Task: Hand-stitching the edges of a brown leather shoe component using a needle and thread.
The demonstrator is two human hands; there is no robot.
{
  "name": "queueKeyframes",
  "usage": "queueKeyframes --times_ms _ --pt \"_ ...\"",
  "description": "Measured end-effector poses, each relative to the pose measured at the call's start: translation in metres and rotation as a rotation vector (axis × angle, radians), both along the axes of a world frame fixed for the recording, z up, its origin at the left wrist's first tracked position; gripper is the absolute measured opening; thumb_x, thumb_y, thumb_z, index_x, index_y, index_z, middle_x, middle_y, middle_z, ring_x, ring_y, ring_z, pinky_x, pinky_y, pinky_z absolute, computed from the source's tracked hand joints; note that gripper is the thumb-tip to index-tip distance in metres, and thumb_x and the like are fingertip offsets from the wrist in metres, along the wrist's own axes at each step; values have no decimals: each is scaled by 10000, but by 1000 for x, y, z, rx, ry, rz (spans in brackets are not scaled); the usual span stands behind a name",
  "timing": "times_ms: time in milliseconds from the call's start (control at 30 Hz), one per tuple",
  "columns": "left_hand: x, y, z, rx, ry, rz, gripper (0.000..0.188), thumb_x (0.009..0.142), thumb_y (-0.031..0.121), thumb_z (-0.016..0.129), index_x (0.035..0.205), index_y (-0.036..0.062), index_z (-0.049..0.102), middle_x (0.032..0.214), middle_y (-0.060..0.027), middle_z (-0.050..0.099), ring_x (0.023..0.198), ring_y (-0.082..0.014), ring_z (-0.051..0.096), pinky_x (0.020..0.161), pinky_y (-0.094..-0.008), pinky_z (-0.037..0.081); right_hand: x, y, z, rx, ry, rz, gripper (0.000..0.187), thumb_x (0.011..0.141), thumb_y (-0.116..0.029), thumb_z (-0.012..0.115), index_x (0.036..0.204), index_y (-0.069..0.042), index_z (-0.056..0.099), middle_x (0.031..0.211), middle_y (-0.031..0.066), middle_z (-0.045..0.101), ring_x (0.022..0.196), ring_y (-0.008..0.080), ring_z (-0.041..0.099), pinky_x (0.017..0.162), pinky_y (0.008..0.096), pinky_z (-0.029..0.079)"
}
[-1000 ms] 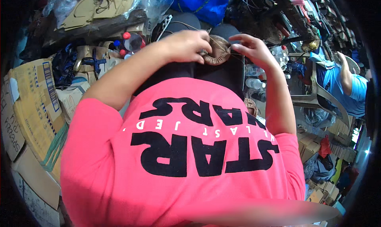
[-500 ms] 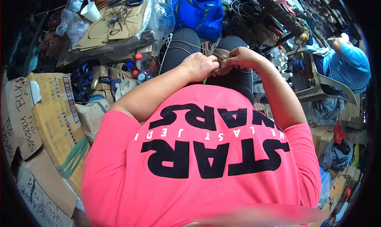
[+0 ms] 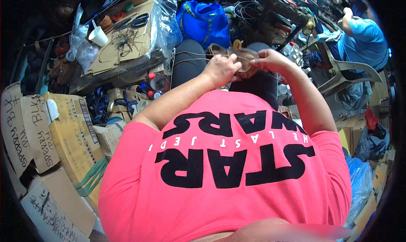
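Over my lap, a brown shoe (image 3: 247,54) lies tilted between my two hands, its outline partly blurred and partly covered by my fingers. My left hand (image 3: 222,70) is closed against the near left side of the shoe, fingers curled. At the right side of it, my right hand (image 3: 269,61) has thumb and fingertips pinched together at the thin tan cord (image 3: 195,54). That cord stretches across my left knee (image 3: 188,64) and over the shoe toward the right fingers. Whether a needle or other small tool is in my fingers, I cannot make out.
Ahead stands a blue bag (image 3: 205,24). On the left, a cardboard-topped bench (image 3: 110,62) carries scissors (image 3: 139,20), a white cup (image 3: 98,37) and cord scraps. Boxes (image 3: 72,127) crowd my left. At right, a person in blue (image 3: 363,43) sits on a plastic chair (image 3: 338,79).
Both hands and the shoe have shifted slightly farther out and right. The shoe has turned, showing more of its opening. My view has also shifted a little.
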State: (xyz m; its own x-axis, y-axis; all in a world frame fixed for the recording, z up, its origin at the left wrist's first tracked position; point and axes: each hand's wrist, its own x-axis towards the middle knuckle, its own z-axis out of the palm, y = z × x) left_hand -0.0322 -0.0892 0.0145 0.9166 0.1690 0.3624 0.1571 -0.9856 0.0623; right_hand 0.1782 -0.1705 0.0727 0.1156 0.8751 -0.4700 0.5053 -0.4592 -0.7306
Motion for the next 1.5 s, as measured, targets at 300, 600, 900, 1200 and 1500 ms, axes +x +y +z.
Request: queueKeyframes --times_ms 300,600,900,1200,1500 --pt "34 23 -3 -15 28 -67 386 674 376 749 900 108 587 1010 -82 559 847 -253 624 713 -378 493 39 -18 -38 88 408 -156 233 806 -282 722 762 -88 601 644 -25 554 561 72 489 523 211 342" --pt "22 23 -1 -296 182 -112 377 661 340 764 896 101 591 971 -117 549 768 -338 618 663 -431 513 39 17 -36 -64 66 202 222 842 -277 685 800 -62 649 667 -25 585 597 66 521 547 233 421" --pt "3 38 -31 -141 222 -137 334 747 380 664 890 120 510 880 -88 550 725 -306 608 614 -421 490 29 -19 169 1119 -428 530 210 831 -183 600 1001 -75 657 1030 24 624 890 138 589 765 259 459" --pt "22 46 -30 -352 58 -123 241 795 310 639 860 109 522 848 -97 540 715 -324 594 623 -436 474 134 -15 169 1084 -249 493 257 842 -209 581 1041 -52 625 1069 48 603 927 154 573 796 278 445" --pt "29 46 -37 -333 65 -159 232 802 287 640 907 101 547 882 -87 543 700 -300 590 639 -410 460 214 -50 182 1170 -144 343 313 855 -238 559 1085 -27 588 1112 75 578 970 173 555 831 300 429"
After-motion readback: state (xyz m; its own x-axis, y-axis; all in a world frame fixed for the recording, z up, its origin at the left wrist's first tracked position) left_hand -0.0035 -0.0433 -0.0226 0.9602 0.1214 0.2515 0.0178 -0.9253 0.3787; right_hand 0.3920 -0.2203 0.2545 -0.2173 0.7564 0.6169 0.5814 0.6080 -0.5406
